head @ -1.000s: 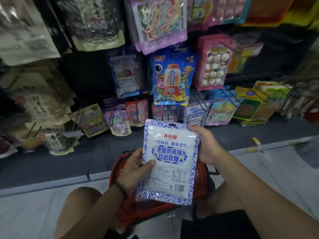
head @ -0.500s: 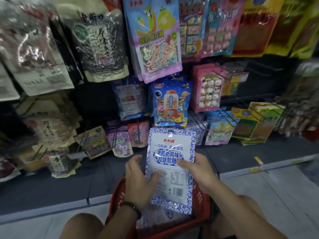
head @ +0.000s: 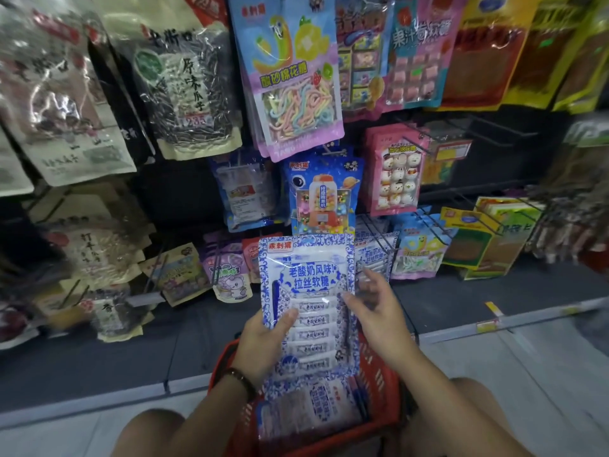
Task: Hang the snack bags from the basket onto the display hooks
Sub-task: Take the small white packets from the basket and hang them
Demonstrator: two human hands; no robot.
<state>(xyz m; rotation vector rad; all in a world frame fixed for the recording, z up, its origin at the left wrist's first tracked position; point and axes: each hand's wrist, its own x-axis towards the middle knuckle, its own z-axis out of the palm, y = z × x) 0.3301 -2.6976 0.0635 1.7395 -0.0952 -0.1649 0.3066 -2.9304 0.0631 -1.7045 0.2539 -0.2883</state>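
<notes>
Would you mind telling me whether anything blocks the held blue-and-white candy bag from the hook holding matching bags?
Nothing visible does. The candy bag, gripped by the left hand, is just left of the matching bags, whose hook wires look free.

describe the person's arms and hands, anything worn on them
No sleeves or gloves in view: the left forearm and right forearm are bare. The left hand has a dark band, seemingly beaded, around its wrist. The right hand shows no ring, watch or band.
</notes>
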